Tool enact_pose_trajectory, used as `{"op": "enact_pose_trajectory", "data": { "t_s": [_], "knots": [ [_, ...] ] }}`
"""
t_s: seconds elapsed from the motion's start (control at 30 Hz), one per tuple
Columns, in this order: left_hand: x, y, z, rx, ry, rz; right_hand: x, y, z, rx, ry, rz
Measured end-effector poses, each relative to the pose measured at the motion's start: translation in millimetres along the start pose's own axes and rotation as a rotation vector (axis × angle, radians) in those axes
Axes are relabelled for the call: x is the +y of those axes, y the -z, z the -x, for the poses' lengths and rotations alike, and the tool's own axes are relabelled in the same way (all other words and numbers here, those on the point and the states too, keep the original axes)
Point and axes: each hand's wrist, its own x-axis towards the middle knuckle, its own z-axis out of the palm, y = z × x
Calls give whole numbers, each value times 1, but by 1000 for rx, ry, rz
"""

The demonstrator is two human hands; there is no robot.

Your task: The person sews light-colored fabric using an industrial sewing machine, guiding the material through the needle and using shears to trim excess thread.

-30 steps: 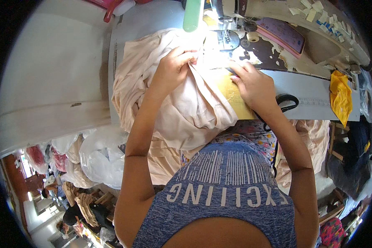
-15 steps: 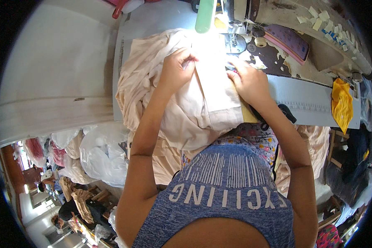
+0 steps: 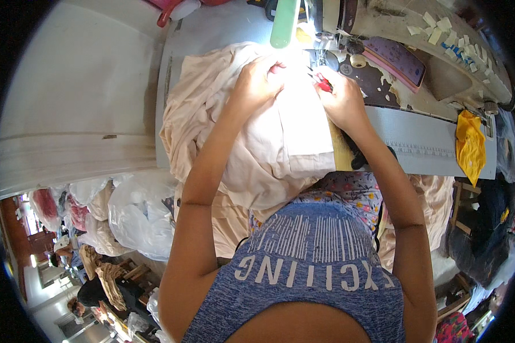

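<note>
While the Left Hand (image 3: 261, 81) Is Pinching Pale Cloth (image 3: 269, 143), the Right Hand (image 3: 340, 96) Is Holding a Small Red Tool (image 3: 325, 85)

As I am viewing the station remotely through the head camera, both hands are working close together beside a sewing machine (image 3: 395, 26).

Left hand: thumb and fingers are pressing together on the pale cloth near its far edge. Strong glare is washing out the fingertips, so I am not seeing the exact contact.

Right hand: the fingers are curling around the small red tool, whose dark tip is pointing left, toward the cloth. I cannot tell whether the tip is touching it.

Pale cloth: it is lying bunched on the grey worktop (image 3: 423, 150), with folds heaping up at the left. A flatter, brightly lit panel is running from between the hands toward the wearer, and the near part is hanging over the front edge.

Surroundings: a yellow-brown sheet (image 3: 341, 153) is showing just beside the cloth's right edge. Above the cloth, a light green bar (image 3: 285, 26) is reaching in. A flat purple case (image 3: 396, 59) is lying beyond the right hand, and a yellow fabric piece (image 3: 470, 143) is draping over the worktop's right end.
</note>
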Motion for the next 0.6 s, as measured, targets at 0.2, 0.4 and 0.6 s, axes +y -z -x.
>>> {"op": "enact_pose_trajectory", "data": {
  "t_s": [0.2,0.4,0.6],
  "knots": [
    [14,-2,18,63,-208,-342,2,-12,0,9,42,198],
    [26,-9,51,-39,-179,-398,7,-5,5,-43,-26,218],
    [39,-3,42,12,-445,-558,20,-4,7,23,-6,144]
  ]
}}
